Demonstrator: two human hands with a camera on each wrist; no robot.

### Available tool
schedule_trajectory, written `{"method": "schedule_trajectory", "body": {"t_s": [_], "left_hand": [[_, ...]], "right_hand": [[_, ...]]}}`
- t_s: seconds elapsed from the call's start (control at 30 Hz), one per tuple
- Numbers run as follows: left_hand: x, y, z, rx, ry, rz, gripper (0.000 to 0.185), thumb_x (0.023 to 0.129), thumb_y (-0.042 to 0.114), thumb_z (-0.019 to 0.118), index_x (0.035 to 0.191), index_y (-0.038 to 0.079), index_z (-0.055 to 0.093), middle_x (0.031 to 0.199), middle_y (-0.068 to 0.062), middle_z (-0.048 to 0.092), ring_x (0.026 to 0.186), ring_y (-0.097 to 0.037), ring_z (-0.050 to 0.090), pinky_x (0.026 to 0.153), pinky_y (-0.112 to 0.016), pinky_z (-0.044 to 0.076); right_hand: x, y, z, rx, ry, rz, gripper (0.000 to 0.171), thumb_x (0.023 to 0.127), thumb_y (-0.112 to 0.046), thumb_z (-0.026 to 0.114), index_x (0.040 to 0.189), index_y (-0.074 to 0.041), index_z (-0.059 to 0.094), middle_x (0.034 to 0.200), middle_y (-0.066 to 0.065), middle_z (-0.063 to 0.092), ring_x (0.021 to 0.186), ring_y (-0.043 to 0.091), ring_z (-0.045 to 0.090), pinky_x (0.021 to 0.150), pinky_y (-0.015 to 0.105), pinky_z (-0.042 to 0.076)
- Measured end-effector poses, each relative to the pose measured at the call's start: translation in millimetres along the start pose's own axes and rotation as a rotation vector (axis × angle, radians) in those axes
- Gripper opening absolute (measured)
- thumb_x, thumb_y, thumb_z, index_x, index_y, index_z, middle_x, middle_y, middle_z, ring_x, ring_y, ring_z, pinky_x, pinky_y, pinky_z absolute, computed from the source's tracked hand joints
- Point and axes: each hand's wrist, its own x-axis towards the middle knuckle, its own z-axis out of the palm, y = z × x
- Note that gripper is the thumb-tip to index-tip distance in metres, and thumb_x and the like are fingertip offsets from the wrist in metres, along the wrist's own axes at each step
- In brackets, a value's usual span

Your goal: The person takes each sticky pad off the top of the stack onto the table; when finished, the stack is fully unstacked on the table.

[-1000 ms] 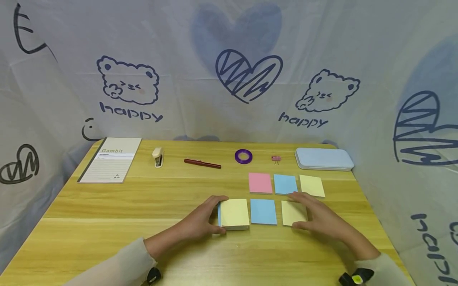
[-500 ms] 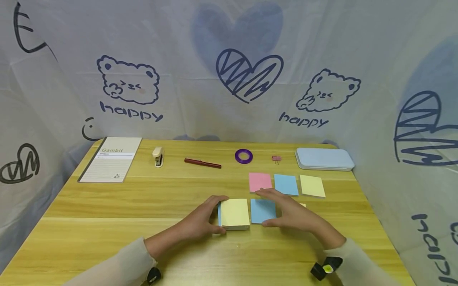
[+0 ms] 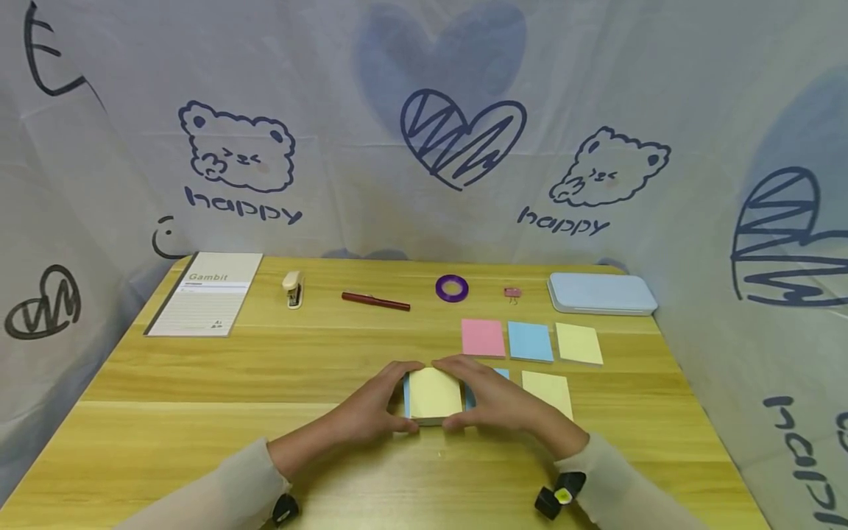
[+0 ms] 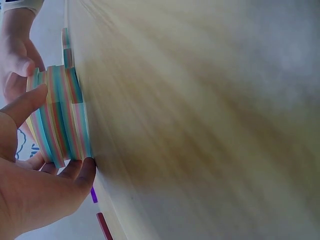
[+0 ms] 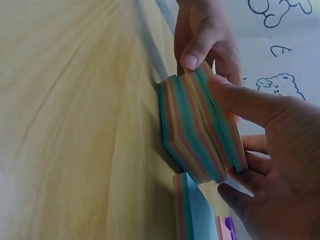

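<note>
A desk nook, I'd say: pale cloth printed with blue bears (image 3: 351, 177) hangs behind a yellow wood-grain table (image 3: 265, 368) holding a white paper notebook (image 3: 207, 298) and cream stapler (image 3: 293, 288).

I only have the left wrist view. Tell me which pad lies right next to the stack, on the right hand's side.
Observer: Beside the stack lies a blue pad.
Operator: Now give me the pad at the left end of the row behind it.
Observer: That's a pink pad, seen in the head view.
Operator: Tell me what lies at the far left of the table.
Observer: A notebook, also in the head view.
</note>
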Motion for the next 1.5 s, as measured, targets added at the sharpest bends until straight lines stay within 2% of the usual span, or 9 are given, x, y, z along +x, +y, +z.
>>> {"method": "schedule_trajectory", "body": {"t_s": [0.47,0.77,1.0,1.1,1.27,1.5], "left_hand": [[0.7,3.2,-0.8,-0.002,0.003,0.004,0.086,0.085,0.014,0.086,0.155,0.006,0.036,0.151,-0.018,0.044,0.137,-0.038,0.046,0.115,-0.06,0.037],[1.9,4.7,0.2,0.018,0.023,-0.001,0.087,0.084,0.011,0.087,0.155,0.003,0.037,0.149,-0.017,0.046,0.135,-0.035,0.047,0.114,-0.056,0.038],[1.8,4.7,0.5,0.028,0.03,0.005,0.085,0.084,0.011,0.087,0.154,0.004,0.039,0.15,-0.017,0.046,0.138,-0.035,0.046,0.116,-0.055,0.038],[1.7,4.1,0.7,0.025,0.029,0.003,0.085,0.084,0.011,0.087,0.154,0.005,0.039,0.15,-0.016,0.047,0.137,-0.034,0.046,0.114,-0.056,0.038],[1.6,3.1,0.9,0.02,0.029,0.0,0.085,0.084,0.012,0.087,0.154,0.005,0.039,0.15,-0.016,0.047,0.138,-0.034,0.046,0.115,-0.056,0.038],[1.7,2.7,1.0,0.022,0.03,-0.001,0.085,0.084,0.013,0.087,0.154,0.005,0.04,0.15,-0.016,0.047,0.138,-0.035,0.046,0.115,-0.056,0.038]], "right_hand": [[-2.5,-1.8,-0.9,-0.036,0.028,-0.007,0.088,0.085,-0.041,0.085,0.156,-0.012,0.042,0.153,0.006,0.048,0.14,0.028,0.049,0.113,0.05,0.044],[-22.9,3.6,-16.8,-0.068,0.058,0.014,0.088,0.085,-0.035,0.086,0.157,-0.01,0.042,0.154,0.008,0.048,0.141,0.033,0.047,0.114,0.056,0.042],[-57.6,22.5,-34.7,-0.031,0.118,0.121,0.088,0.084,-0.034,0.087,0.158,-0.014,0.042,0.157,0.011,0.046,0.146,0.04,0.04,0.114,0.064,0.036],[-78.2,35.3,-43.7,0.0,0.154,0.159,0.086,0.084,-0.034,0.087,0.156,-0.015,0.044,0.155,0.011,0.047,0.144,0.04,0.042,0.113,0.065,0.037],[-117.1,58.3,-61.0,0.027,0.185,0.229,0.086,0.086,-0.042,0.084,0.157,-0.018,0.043,0.158,0.013,0.043,0.146,0.043,0.037,0.112,0.07,0.034],[-163.3,89.3,-84.2,0.035,0.215,0.333,0.085,0.087,-0.036,0.084,0.156,-0.014,0.04,0.156,0.021,0.042,0.142,0.05,0.037,0.106,0.073,0.035]]}}
